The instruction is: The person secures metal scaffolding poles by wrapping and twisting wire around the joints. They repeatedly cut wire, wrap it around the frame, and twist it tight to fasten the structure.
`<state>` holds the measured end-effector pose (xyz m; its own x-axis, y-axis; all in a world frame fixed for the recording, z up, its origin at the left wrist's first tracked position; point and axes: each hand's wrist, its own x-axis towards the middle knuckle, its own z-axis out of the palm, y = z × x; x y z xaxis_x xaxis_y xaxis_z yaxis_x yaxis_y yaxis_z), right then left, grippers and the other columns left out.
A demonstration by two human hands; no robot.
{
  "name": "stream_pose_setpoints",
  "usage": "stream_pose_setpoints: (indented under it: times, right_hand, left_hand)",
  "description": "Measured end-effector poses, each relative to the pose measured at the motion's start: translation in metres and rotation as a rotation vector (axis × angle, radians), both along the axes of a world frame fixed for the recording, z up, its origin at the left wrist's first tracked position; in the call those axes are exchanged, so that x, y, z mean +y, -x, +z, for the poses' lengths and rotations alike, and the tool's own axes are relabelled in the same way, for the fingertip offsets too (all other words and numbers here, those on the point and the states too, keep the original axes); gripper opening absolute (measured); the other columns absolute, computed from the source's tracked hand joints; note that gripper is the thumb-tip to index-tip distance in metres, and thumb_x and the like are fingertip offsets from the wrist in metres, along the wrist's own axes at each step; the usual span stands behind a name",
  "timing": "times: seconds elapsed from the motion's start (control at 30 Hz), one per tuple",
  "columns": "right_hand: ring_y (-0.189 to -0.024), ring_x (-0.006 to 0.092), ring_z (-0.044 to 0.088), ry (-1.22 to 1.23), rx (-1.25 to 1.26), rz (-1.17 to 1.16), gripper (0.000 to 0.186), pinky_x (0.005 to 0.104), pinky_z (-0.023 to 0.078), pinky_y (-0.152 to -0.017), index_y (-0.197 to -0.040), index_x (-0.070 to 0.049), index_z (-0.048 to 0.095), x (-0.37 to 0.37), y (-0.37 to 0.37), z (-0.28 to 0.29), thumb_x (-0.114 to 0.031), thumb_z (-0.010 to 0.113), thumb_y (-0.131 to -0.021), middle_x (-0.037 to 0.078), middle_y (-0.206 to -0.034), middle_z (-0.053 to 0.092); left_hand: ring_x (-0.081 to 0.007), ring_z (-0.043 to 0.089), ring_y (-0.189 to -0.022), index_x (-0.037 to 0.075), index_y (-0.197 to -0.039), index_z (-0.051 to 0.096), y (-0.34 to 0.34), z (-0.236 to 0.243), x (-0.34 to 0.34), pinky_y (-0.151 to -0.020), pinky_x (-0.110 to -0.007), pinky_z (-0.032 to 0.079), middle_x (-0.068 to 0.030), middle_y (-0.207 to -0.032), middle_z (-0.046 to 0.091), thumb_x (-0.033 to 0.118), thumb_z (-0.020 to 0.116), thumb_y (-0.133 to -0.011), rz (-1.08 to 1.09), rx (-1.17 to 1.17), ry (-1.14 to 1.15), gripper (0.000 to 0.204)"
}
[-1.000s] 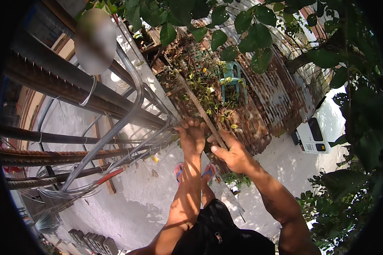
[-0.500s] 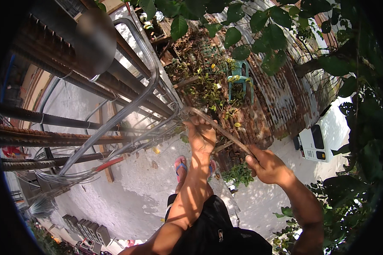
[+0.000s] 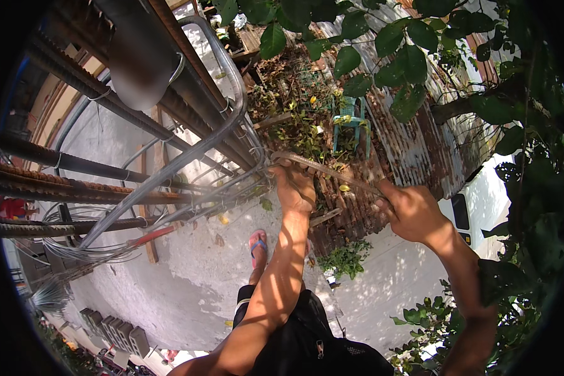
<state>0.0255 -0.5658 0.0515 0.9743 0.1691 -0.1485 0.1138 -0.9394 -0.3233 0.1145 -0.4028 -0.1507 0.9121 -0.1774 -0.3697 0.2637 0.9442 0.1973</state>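
My right hand (image 3: 413, 210) is wrapped around the lower right end of a long, thin metal bar (image 3: 338, 174). The bar's curved far end meets the corner of a bent steel stirrup (image 3: 216, 141), where bars and tie wire crowd together. Close to that corner, my left hand (image 3: 293, 186) has its fingers curled up against the bar. Its fingertips are partly hidden under the bar. Thick ribbed rebars (image 3: 75, 188) run from the left toward the stirrup, bound with wire loops.
Loose wire coils (image 3: 75, 254) hang at the left. Below me lie a concrete surface (image 3: 169, 294) and concrete blocks (image 3: 116, 332). Beyond its edge are a rusty corrugated roof (image 3: 413, 138), a green chair (image 3: 351, 122) and a white vehicle (image 3: 482, 200). Leafy branches (image 3: 407, 56) overhang the right side.
My right hand has moved up and to the right, swinging the bar to a flatter angle. My left hand stays by the stirrup corner.
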Motion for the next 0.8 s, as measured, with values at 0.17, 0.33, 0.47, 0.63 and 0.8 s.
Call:
stream_pose_setpoints:
  times: [0.17,0.33,0.47,0.63,0.8]
  right_hand:
    - [-0.063,0.0412,0.059,0.064,0.239,-0.050,0.021,0.0486,0.047,-0.060,-0.099,-0.004,0.051,-0.006,-0.009,0.013,-0.016,0.059,-0.083,0.019,-0.064,0.058]
    - [-0.100,0.0362,0.059,-0.028,0.507,-0.200,0.039,0.0421,0.048,-0.084,-0.119,-0.003,0.050,-0.004,-0.014,0.024,-0.030,0.051,-0.091,0.024,-0.104,0.060]
    - [-0.104,0.0291,0.052,-0.144,0.757,-0.208,0.045,0.0367,0.044,-0.087,-0.124,-0.004,0.047,-0.005,-0.013,0.026,-0.037,0.047,-0.094,0.021,-0.109,0.053]
    - [-0.050,0.0203,0.055,-0.367,0.844,-0.247,0.027,0.0347,0.046,-0.051,-0.099,0.002,0.051,-0.007,-0.007,0.013,-0.025,0.052,-0.094,0.010,-0.055,0.051]
    - [-0.074,0.0412,0.061,-0.162,0.416,-0.035,0.036,0.0489,0.050,-0.064,-0.120,0.002,0.048,0.001,0.016,-0.019,-0.020,0.053,-0.091,0.025,-0.080,0.060]
  left_hand:
    - [-0.0163,0.049,-0.080,0.015,-0.084,0.047,0.011,0.001,0.009,-0.070,-0.033,0.041,0.0006,-0.088,0.051,0.054,0.049,-0.089,-0.012,-0.190,-0.091,0.039]
    - [-0.0163,0.047,-0.079,0.015,-0.083,0.045,0.011,0.005,0.002,-0.070,-0.034,0.041,-0.0003,-0.084,0.050,0.054,0.044,-0.091,0.031,-0.126,-0.121,0.040]
    - [-0.0167,0.049,-0.080,0.015,-0.085,0.046,0.006,0.011,-0.012,-0.071,-0.035,0.042,-0.0009,-0.086,0.051,0.046,0.040,-0.096,0.086,-0.066,-0.022,0.034]
    - [-0.0177,0.052,-0.085,0.018,-0.090,0.053,-0.006,0.016,-0.017,-0.077,-0.038,0.043,-0.0005,-0.093,0.056,0.037,0.041,-0.098,0.072,0.024,0.026,0.024]
    - [-0.0199,0.054,-0.086,0.016,-0.084,0.057,-0.005,0.029,-0.022,-0.080,-0.044,0.042,0.0003,-0.088,0.056,0.041,0.050,-0.091,0.031,-0.195,0.347,0.027]
